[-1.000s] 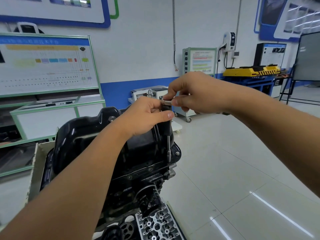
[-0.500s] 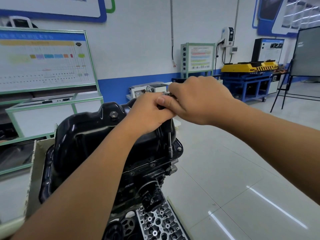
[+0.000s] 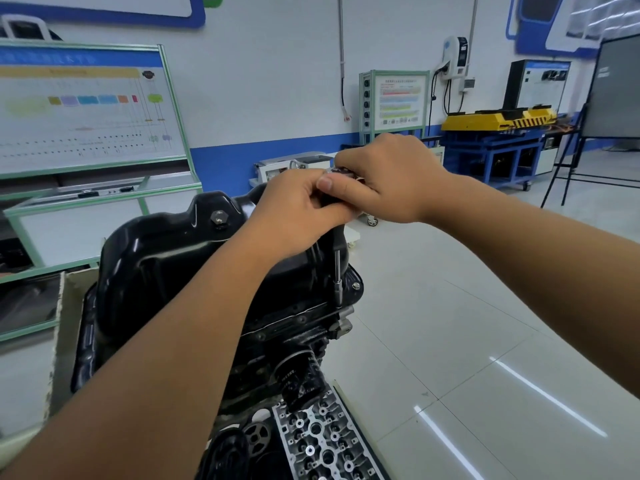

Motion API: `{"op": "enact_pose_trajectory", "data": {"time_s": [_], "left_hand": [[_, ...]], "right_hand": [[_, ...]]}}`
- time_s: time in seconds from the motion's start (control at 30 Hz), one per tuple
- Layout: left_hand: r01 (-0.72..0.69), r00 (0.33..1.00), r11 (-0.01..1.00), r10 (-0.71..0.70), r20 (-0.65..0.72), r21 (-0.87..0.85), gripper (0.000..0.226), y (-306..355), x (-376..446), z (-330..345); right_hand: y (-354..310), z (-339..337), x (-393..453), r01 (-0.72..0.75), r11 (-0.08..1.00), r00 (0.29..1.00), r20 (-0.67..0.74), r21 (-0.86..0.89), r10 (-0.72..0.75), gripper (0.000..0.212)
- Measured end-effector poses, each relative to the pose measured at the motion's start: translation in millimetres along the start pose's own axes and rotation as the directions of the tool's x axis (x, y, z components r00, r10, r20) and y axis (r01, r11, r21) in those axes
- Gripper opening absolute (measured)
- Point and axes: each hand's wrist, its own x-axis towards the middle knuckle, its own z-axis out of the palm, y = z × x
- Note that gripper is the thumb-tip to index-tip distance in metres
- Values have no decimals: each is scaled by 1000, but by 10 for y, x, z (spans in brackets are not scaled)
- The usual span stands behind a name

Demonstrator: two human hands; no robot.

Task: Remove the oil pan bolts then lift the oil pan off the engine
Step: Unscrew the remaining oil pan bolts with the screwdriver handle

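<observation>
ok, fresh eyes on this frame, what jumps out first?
Both hands meet mid-frame: the left hand and right hand grip the top of a socket driver whose shaft drops to the oil pan's right flange. The glossy black oil pan fills centre-left, its drain plug on top. Below it an oil filter juts out above a cylinder head at the bottom edge.

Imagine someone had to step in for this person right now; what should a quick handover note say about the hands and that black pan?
Left hand: grips the top of the socket driver, steadying it upright.
Right hand: pinches the driver's head from above.
The driver's socket sits at the oil pan flange, at its right corner, next to a visible bolt.
Done: cannot tell how many bolts are out.
Left: finish the remaining flange bolts, then lift the pan, which sits on the engine.
</observation>
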Motion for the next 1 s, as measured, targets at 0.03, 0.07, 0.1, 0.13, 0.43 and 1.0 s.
{"op": "enact_pose_trajectory", "data": {"time_s": [0.03, 0.07, 0.1, 0.13, 0.43, 1.0], "left_hand": [[-3, 1000, 1000, 3, 4, 13, 14, 3, 9, -14], [2, 1000, 999, -3, 17, 39, 7, 17, 15, -21], [10, 999, 997, -12, 37, 72, 9, 39, 24, -27], [13, 998, 995, -20, 65, 98, 12, 75, 42, -37], [-43, 939, 995, 9, 345, 91, 39, 141, 262, -269], [-22, 939, 998, 42, 343, -60, 26, 36, 260, -223]], "right_hand": [[-42, -36, -31, -28, 1000, 999, 21, 2, 28, 70], [-82, -75, -70, -63, 998, 997, 46, 5, 62, 65], [-118, -113, -114, -95, 995, 992, 80, 15, 94, 59], [-154, -158, -155, -120, 992, 985, 127, 36, 115, 51], [70, -531, 13, -49, 992, 914, 407, 118, -3, 14], [271, -618, 33, -127, 968, 823, 568, 217, -19, 8]]}}
